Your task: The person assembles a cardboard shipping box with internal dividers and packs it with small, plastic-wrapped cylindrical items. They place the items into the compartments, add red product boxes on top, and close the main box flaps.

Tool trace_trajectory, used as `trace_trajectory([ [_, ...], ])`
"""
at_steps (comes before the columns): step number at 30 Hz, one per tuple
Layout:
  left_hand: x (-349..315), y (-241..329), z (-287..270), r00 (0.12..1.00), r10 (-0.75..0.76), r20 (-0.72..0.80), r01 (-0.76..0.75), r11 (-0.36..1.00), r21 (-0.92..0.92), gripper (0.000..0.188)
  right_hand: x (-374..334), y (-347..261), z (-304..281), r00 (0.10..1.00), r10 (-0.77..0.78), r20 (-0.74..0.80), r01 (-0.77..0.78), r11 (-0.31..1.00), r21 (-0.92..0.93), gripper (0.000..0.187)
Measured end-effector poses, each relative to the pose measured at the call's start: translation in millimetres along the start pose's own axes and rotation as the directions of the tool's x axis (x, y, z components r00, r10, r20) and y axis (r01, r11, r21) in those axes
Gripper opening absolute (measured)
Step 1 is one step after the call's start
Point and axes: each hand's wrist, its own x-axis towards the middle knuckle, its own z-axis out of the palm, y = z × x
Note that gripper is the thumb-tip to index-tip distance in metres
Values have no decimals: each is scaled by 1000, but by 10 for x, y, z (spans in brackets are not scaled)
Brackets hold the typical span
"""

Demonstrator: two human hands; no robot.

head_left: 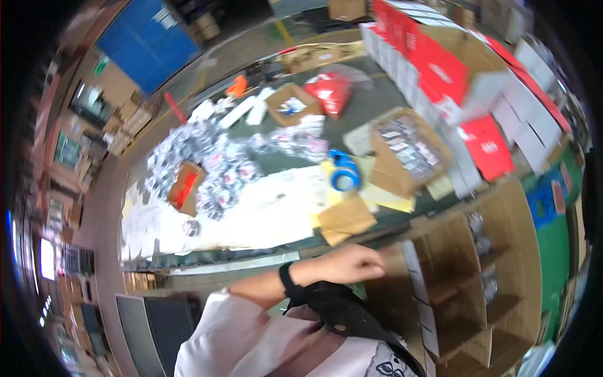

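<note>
- The left hand [357,264] is curled narrow, nothing visible in it; the right hand is out of view.
- The brown flat piece [345,218] lies nearest, at the surface's [369,100] near edge.
- The divided carton [524,251] stands open alongside, probably for easy reach.

A loose, off-white sleeve [220,333] with a faint pink cast reaches to about the left elbow. A narrow black band [287,280] circles the wrist of the bare left hand [352,264]. Broad black fabric [326,308] bearing a small tan stud [340,328] crosses the torso, beside a black leaf-like motif [389,367].
</note>
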Motion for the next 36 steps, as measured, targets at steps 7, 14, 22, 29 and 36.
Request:
trace_trajectory([
  [7, -2158, -2307, -1489, 131, 24, -991, 695, 710, 109, 50, 1138, -3553, -406, 851, -447, 275, 394, 890, 229, 21],
  [14, -2112, -2676, -2021, 231, -166, -959, 922, 352, 161, 56, 2996, -5907, 631, 556, -799, 230, 824, 494, -276, 38],
  [22, -2569, -2644, -1610, 439, -96, -893, 722, 629, 287, 49, 3546, -6596, 1961, 765, -618, 182, 558, 494, -667, 59],
  [29, -2482, -2662, -1378, 227, -102, -969, 729, 677, 100, 58, 2968, -6195, 1661, 708, -565, 425, 653, 293, -699, 61],
  [36, -2753, -2547, -1210, 336, -230, -914, 718, 690, 90, 59, 3140, -6244, 2427, 632, -675, 382, 624, 150, -767, 40],
])
